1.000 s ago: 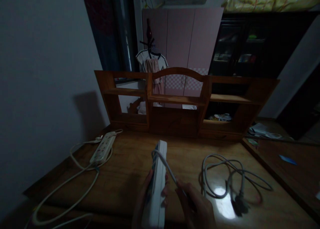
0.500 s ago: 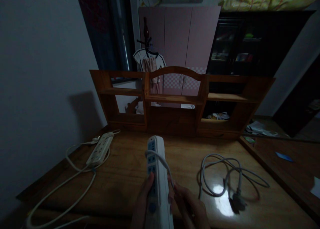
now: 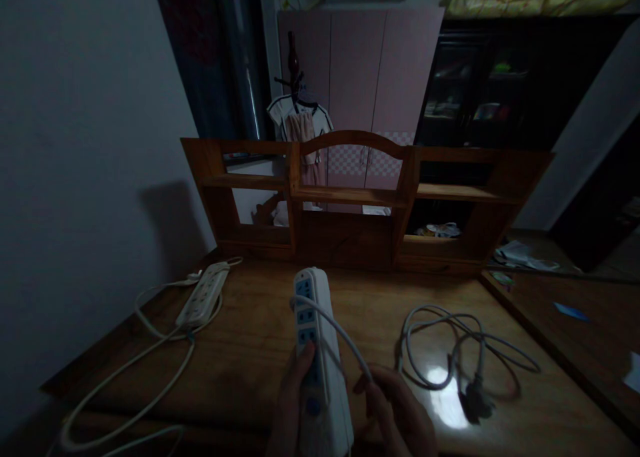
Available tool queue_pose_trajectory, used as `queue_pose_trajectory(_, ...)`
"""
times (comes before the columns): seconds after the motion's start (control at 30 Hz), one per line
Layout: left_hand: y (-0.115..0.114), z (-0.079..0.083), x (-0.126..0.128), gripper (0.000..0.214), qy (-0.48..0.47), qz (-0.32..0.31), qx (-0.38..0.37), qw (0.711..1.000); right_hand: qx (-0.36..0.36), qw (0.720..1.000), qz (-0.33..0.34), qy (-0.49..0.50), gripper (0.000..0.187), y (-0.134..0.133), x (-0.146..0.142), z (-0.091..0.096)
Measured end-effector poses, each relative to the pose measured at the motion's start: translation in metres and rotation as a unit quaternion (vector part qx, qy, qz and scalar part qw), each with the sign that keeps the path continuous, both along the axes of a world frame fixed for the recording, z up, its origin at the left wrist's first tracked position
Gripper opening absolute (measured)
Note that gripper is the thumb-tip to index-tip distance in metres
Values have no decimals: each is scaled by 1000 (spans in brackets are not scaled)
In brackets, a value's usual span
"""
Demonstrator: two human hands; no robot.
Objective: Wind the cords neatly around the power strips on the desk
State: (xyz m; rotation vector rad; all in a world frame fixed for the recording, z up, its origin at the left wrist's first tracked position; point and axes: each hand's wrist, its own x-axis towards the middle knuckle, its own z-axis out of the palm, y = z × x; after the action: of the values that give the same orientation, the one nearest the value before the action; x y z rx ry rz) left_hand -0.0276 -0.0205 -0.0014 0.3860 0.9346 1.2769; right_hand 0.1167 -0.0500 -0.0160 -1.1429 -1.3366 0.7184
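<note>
My left hand grips a white power strip from below, with the thumb on its socket face, and holds it pointing away from me over the wooden desk. Its white cord loops over the strip's far end and comes back to my right hand, which pinches it. The rest of the cord lies in a loose coil on the desk to the right and ends in a dark plug.
A second power strip with a long cord lies at the desk's left. A wooden shelf unit stands along the back edge. A grey wall is on the left. Papers lie on a lower surface to the right.
The strip has turned so that its socket face is up and sits a little higher. My right hand has drawn the cord back along the strip.
</note>
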Motion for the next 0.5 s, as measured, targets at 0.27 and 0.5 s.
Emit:
queue_pose_trajectory(0.27, -4, -6, 3, 40, -19, -51, 112, 992, -22, 997, 59, 50, 26, 6, 1, 0)
queue_pose_trajectory(0.5, -7, -15, 1, 71, -183, -137, 132, 965, 30, 996, 81, 29, 16, 4, -5, -3)
